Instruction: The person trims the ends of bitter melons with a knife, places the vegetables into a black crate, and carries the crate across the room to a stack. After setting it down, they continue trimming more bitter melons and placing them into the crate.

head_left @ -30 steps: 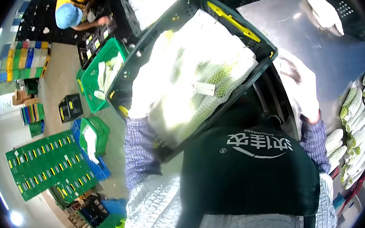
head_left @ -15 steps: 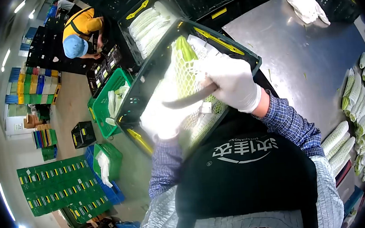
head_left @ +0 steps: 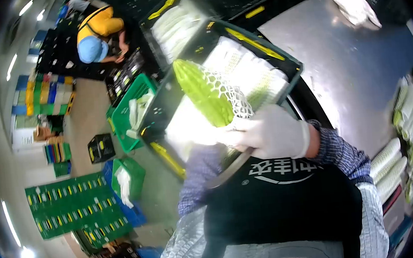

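A light-green, ridged bitter gourd [head_left: 202, 92] is tilted up over the crate, its lower right side covered by a white foam net sleeve [head_left: 236, 99]. My left hand [head_left: 199, 132], in a white glove washed out by glare, is closed around the gourd's lower part. My gloved right hand [head_left: 283, 132] is closed at the net's lower end, close against the left fingers, and also grips a curved-blade knife [head_left: 230, 170]. The blade points down and left in front of my black apron [head_left: 282, 206]. Underneath, the dark green crate [head_left: 292, 74] holds several net-wrapped gourds [head_left: 260, 70].
Another crate of net-wrapped gourds [head_left: 178, 30] stands behind. Net-covered gourds [head_left: 388, 159] are piled along the metal table [head_left: 339, 78] at right, with a white bag [head_left: 350, 6] at its far end. Green baskets [head_left: 124, 116] stand left. A person in yellow [head_left: 102, 27] bends over crates.
The gourd has been raised and tilted left, with more of its bare green skin showing outside the net. My right hand and the knife have moved down toward the apron.
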`<state>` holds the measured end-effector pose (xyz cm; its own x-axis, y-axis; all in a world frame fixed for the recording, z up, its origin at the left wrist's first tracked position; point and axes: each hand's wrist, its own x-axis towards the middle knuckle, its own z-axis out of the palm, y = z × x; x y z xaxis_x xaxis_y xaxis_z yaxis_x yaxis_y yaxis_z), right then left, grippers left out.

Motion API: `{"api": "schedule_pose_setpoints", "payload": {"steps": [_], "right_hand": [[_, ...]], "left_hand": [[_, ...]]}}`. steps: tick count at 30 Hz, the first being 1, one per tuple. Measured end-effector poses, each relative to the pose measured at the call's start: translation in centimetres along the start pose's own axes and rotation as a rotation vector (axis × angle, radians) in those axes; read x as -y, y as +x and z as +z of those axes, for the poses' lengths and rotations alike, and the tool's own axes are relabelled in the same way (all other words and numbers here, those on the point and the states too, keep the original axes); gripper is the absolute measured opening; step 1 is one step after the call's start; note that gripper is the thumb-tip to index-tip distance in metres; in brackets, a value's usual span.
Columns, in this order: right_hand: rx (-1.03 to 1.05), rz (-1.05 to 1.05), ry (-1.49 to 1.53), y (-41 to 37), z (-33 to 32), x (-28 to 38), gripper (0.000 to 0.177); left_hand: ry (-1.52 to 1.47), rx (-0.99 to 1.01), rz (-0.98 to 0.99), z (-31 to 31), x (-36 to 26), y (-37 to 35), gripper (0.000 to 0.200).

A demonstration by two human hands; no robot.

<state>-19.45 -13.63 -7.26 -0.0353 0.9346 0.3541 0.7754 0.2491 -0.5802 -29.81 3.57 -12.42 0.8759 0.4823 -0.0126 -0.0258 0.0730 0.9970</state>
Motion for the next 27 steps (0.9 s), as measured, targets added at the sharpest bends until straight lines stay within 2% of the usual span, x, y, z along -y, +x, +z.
{"api": "schedule_pose_setpoints", "payload": {"steps": [2,3,5,8,11,12,15,17,19,20,21,22,23,25,27], "right_hand": [[-0.068,-0.034,-0.022,-0.2,0.0,-0.1,0.036],[-0.114,-0.018,0.062,0.0,-0.4,0.4,0.035],[-0.193,-0.008,0.080,0.2,-0.2,0.9,0.049],[-0.328,0.152,0.251,-0.4,1.0,1.2,0.071],[-0.330,0.260,0.381,-0.4,1.2,1.3,0.077],[-0.394,0.154,0.399,-0.6,2.3,0.4,0.082],[-0.240,0.233,0.560,-1.2,1.6,-0.9,0.078],[-0.378,0.530,0.994,-1.0,0.6,-0.7,0.046],[-0.420,0.679,1.161,-2.7,1.4,-3.3,0.030],[-0.546,0.634,1.210,-2.2,1.3,-3.1,0.023],[-0.656,0.683,1.371,-1.9,1.8,-3.4,0.020],[-0.643,0.656,1.385,-2.0,2.1,-3.9,0.020],[-0.632,0.627,1.400,-2.2,2.4,-4.5,0.020],[-0.593,0.578,1.515,-2.8,3.3,-5.9,0.021],[-0.639,0.496,1.419,-2.5,3.2,-6.1,0.021]], "left_hand": [[-0.106,-0.008,-0.019,0.4,-0.1,-0.2,0.067],[-0.151,-0.008,-0.034,0.7,-0.1,-0.5,0.068],[-0.221,-0.020,-0.047,1.2,0.0,-1.0,0.069],[-0.299,-0.041,-0.056,1.0,-0.1,-1.6,0.072],[-0.333,-0.064,-0.061,0.7,-0.5,-2.1,0.075],[-0.339,-0.074,-0.060,0.6,-0.7,-2.2,0.076],[-0.325,-0.109,-0.045,0.0,-1.3,-2.4,0.078],[-0.266,-0.131,-0.023,-0.4,-1.9,-2.5,0.080],[-0.188,-0.154,0.000,0.0,-2.5,-2.6,0.082],[-0.120,-0.171,0.016,0.4,-2.5,-2.7,0.083],[-0.020,-0.194,0.047,0.9,-2.4,-2.5,0.084],[0.084,-0.226,0.079,1.2,-2.3,-2.3,0.085],[0.274,-0.246,0.180,1.4,-2.2,-1.9,0.086],[0.833,-0.327,0.523,1.3,-1.6,-0.8,0.081],[0.755,-0.411,0.561,2.0,-1.1,-1.1,0.077]]}}
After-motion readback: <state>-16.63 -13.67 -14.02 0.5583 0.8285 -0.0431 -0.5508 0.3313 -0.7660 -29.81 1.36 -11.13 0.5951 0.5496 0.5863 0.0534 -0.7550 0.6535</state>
